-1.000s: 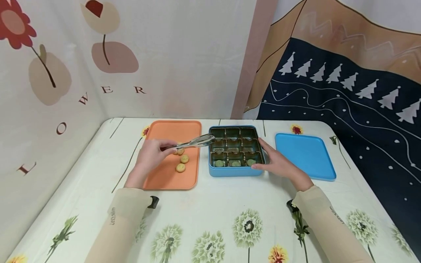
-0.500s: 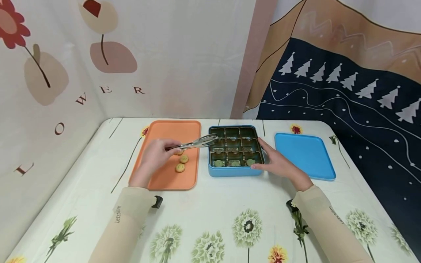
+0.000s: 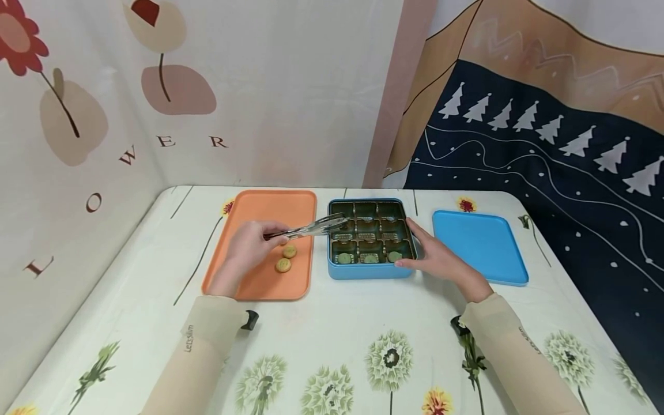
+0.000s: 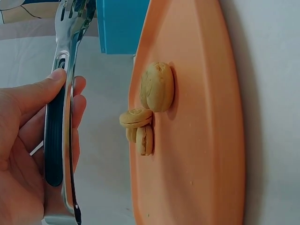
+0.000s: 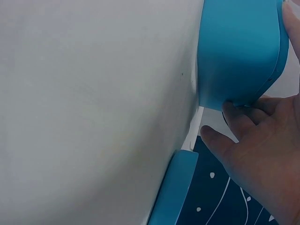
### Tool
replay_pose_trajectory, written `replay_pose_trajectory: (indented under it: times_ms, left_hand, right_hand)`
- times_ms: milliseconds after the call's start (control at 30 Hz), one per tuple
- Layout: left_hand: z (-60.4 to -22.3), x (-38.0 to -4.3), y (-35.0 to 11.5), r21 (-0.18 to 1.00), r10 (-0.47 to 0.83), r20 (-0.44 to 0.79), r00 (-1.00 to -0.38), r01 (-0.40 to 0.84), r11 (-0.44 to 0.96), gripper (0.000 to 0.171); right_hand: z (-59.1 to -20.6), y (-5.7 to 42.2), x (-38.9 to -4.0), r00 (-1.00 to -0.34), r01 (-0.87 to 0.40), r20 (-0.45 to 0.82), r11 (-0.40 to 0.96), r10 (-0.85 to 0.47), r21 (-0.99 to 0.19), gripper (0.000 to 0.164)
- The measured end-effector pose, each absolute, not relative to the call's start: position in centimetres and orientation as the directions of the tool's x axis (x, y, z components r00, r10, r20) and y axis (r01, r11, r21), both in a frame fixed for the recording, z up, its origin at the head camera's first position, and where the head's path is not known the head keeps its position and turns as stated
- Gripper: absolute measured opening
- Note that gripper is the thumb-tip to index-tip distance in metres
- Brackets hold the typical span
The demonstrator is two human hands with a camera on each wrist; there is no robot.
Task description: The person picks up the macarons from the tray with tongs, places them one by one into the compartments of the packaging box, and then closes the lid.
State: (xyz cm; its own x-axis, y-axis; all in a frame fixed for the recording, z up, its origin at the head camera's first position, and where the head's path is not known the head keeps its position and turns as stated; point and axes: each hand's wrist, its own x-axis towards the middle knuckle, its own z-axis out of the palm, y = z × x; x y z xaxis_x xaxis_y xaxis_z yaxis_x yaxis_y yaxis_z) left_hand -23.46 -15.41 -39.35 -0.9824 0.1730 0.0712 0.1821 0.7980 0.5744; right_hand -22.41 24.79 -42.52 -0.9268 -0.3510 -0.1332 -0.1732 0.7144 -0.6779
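Note:
My left hand (image 3: 251,245) grips a pair of metal tongs (image 3: 311,228) with dark handle grips, above the orange tray (image 3: 270,282). The tongs' tips reach over the left rim of the blue box (image 3: 370,271); whether anything is between them I cannot tell. Small round yellowish cookies (image 3: 289,251) lie on the tray, some partly hidden by the hand. In the left wrist view, one cookie (image 4: 136,117) rests on top of others. Inside the box is a dark divided insert (image 3: 367,227), with a greenish round piece (image 3: 344,258) in each front compartment. My right hand (image 3: 436,253) holds the box's front right corner, thumb on the front rim.
A flat blue lid (image 3: 479,248) lies right of the box, near the right forearm. The table has a white flowered cloth (image 3: 321,346). A pale curtain (image 3: 290,115) and a dark patterned cloth (image 3: 519,144) hang behind its back and right edges.
My left hand has shifted right over the tray, bringing the tongs' tips slightly further over the box. The right hand holds the box as before.

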Motion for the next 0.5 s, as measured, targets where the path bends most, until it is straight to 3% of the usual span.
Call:
replay_pose_trajectory:
  times_ms: [500]
  left_hand:
    - [-38.90, -23.03, -16.00, 0.613, 0.187, 0.048, -0.981, 0.177, 0.770, 0.030]
  right_hand:
    - [-42.44, 24.76, -22.46, -0.924, -0.182, -0.130, 0.712, -0.360, -0.678, 0.108]
